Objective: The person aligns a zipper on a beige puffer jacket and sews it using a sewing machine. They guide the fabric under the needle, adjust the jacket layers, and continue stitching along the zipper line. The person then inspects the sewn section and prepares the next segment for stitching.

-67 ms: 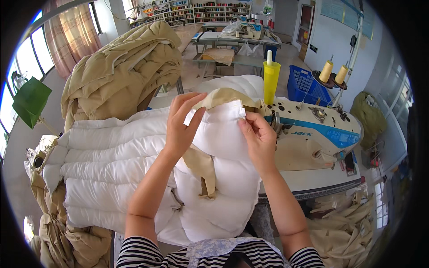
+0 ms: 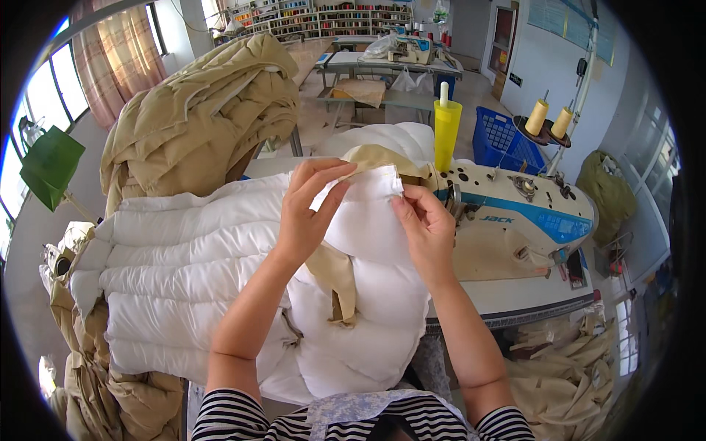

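A puffy white quilted garment piece (image 2: 184, 283) lies spread across the sewing table before me. At the upper edge of its right part, my right hand (image 2: 426, 224) pinches the corner of a folded white fabric edge (image 2: 375, 182) between thumb and fingers. My left hand (image 2: 312, 209) is over the left end of that edge, its fingers stretched out and its thumb apart from them. Behind the edge curves a khaki fabric piece (image 2: 379, 156). A khaki strip (image 2: 337, 283) lies on the white padding below my left hand, partly hidden by it.
A white and blue sewing machine (image 2: 515, 202) stands close on the right, with a yellow holder (image 2: 446, 136) beside it. Two thread cones (image 2: 537, 117) are on a stand. Khaki garments (image 2: 206, 110) are heaped at the back left. A blue crate (image 2: 507, 140) sits behind the machine.
My left hand has shifted slightly to the right along the white edge, its thumb and fingers a little closer together. The right hand keeps its pinch almost in place.
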{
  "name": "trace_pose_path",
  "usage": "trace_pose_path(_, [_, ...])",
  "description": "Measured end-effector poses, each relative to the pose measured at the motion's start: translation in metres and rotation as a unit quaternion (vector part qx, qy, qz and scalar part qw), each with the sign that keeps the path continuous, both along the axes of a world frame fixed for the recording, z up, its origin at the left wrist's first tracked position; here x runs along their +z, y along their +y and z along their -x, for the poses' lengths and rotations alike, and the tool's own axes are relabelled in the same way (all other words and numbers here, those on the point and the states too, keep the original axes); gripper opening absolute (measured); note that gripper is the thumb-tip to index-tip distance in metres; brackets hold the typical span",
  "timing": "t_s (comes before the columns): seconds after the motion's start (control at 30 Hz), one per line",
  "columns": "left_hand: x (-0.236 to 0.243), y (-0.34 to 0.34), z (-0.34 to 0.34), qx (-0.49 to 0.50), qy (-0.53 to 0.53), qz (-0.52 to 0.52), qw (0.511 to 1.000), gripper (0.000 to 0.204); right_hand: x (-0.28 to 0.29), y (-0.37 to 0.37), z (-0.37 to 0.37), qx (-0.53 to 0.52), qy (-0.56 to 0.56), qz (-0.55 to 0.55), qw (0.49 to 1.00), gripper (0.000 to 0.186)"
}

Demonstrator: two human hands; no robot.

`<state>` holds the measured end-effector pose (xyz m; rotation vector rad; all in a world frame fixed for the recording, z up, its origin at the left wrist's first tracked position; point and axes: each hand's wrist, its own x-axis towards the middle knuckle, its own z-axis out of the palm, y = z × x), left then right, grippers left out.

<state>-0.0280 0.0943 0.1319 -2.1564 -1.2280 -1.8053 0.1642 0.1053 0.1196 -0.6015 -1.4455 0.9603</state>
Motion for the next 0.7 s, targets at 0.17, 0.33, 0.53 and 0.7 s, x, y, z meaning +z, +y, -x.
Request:
trace_pose_path(0.17, [0.001,-0.011,-0.029,-0.120,0.001,0.029,0.992,0.032,-0.004,-0.005,-0.005,0.028,0.014,-0.004,1.000,0.014])
trace_pose_path(0.33, [-0.001,-0.008,-0.034,-0.155,-0.043,0.103,0.982,0.028,-0.007,-0.009,-0.012,0.060,0.029,0.036,0.997,0.014])
trace_pose_path(0.53, [-0.005,-0.007,-0.037,-0.159,0.000,0.024,0.987,0.024,-0.009,-0.009,-0.015,0.057,0.068,0.034,0.995,0.015])
trace_pose_path(0.7, [-0.007,-0.005,-0.036,-0.156,-0.016,0.055,0.986,0.018,-0.010,-0.010,-0.019,0.055,0.040,0.066,0.996,0.015])
